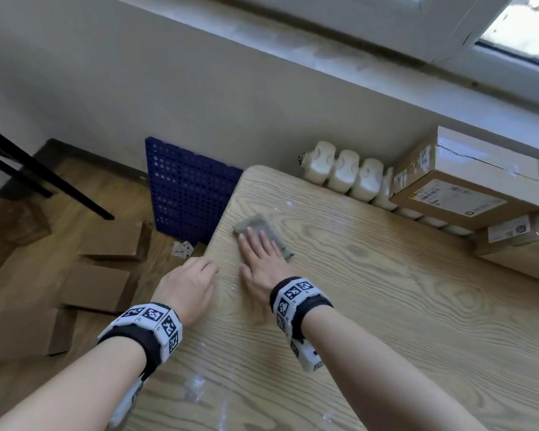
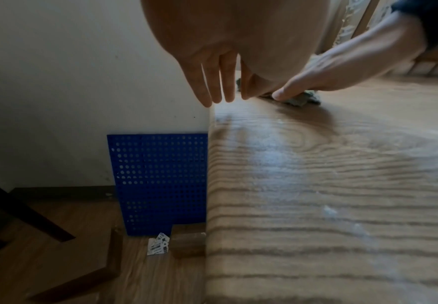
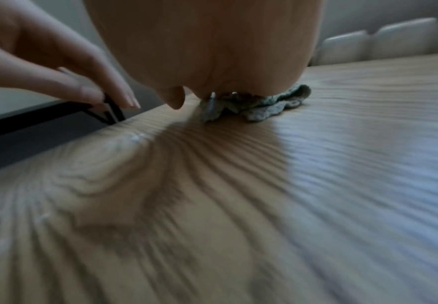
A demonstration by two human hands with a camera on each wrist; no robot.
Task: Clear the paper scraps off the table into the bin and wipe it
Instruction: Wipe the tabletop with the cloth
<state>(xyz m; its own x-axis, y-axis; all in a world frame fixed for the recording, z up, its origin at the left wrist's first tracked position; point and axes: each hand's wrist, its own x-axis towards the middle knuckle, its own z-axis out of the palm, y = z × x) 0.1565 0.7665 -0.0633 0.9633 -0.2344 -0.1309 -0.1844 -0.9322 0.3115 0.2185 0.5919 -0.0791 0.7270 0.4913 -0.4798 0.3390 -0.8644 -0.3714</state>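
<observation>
- The grey-green cloth [image 1: 263, 231] is crumpled and lies on the wooden table [image 1: 386, 306] near its far left corner.
- The right hand [image 1: 262, 259] presses flat on the cloth, fingers straight; the cloth shows past the fingertips.
- The left hand [image 1: 187, 284] rests at the table's left edge, just beside the right hand, fingers relaxed, holding nothing.

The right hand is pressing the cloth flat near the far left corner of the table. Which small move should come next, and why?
Probably draw the cloth back toward the body under the right hand. The hand lies flat on it near the table corner, and pale smears show on the near side, not yet wiped. The left hand rests at the table edge, holding nothing.
</observation>
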